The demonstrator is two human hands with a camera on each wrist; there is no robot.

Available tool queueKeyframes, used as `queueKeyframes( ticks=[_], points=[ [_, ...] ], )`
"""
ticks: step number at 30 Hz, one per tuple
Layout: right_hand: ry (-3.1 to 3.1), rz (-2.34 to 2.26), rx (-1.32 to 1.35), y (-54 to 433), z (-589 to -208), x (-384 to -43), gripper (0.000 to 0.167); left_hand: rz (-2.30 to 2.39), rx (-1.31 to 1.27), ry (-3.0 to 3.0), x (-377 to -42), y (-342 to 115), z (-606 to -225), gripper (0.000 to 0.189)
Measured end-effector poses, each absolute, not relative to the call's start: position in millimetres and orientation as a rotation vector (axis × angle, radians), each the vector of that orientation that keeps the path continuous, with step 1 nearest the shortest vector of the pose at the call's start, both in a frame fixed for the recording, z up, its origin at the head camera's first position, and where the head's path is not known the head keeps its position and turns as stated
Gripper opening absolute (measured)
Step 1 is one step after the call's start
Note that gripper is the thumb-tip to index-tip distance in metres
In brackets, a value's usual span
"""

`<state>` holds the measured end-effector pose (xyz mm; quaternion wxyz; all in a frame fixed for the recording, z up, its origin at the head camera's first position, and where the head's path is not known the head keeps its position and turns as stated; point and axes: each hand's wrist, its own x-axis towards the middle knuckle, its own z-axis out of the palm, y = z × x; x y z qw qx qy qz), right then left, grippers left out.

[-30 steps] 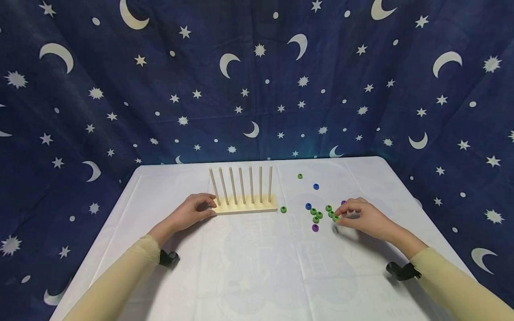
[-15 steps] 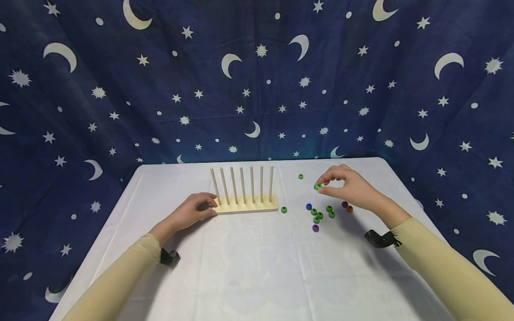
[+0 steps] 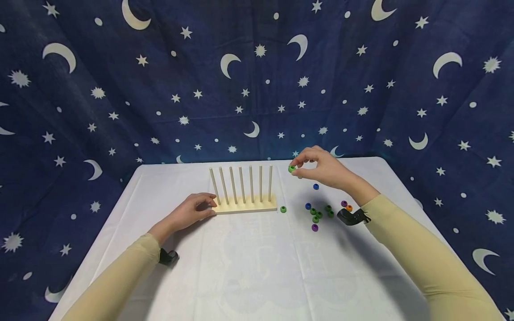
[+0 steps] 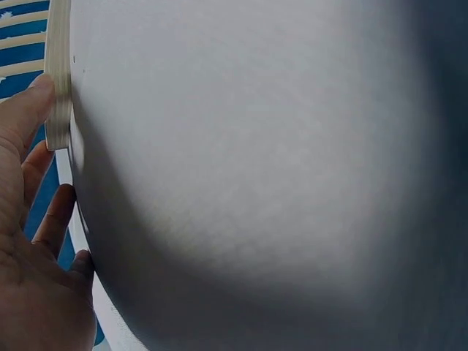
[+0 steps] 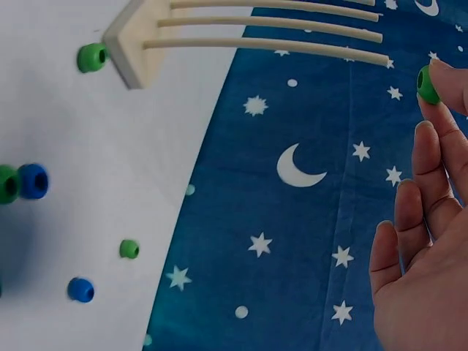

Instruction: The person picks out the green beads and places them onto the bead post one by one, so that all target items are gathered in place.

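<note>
A wooden peg stand (image 3: 246,207) with a row of several upright thin pegs stands on the table, left of the beads. My left hand (image 3: 188,214) holds the left end of its base; in the left wrist view the thumb lies on the front of the wooden base (image 4: 58,110) and fingers reach behind. Raised to the right of the pegs, my right hand (image 3: 323,168) pinches a green bead (image 3: 292,169) between thumb and fingertip. The right wrist view shows this pinched green bead (image 5: 427,85) with its hole, near the peg tips; the other fingers extend loosely.
Several green beads (image 3: 315,219) lie right of the stand, with blue beads (image 3: 316,187), purple beads (image 3: 315,228) and an orange bead (image 3: 349,208). One green bead (image 3: 283,209) sits by the base's right end. Behind the white table (image 3: 249,267) hangs a starry blue cloth (image 3: 257,80).
My right hand has picked up a green bead from the group, lifted it and carried it left and away from me toward the pegs. The left hand stays on the stand.
</note>
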<state>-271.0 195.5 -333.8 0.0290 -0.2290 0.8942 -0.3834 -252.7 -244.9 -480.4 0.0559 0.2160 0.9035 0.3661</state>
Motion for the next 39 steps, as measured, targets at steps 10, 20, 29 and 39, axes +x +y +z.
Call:
queueKeyframes(
  ticks=[10,20,29,39],
  points=[
    [2.713,-1.244,-0.824,166.0,-323.3,-282.8,0.025,1.145,0.674,2.711,-257.7,-246.1,-481.0,0.015],
    [2.647,-1.243,-0.936,137.0,-315.0,-290.5,0.022,1.196,0.643,2.683,-262.7,-247.1,-478.3,0.014],
    [2.588,-1.236,-0.999,107.0,-310.4,-296.8,0.019,1.187,0.634,2.682,-259.0,-248.0,-477.5,0.014],
    [2.490,-1.231,-1.145,64.8,-307.3,-303.5,0.019,1.195,0.629,2.668,-257.5,-248.0,-480.1,0.014]
  ],
)
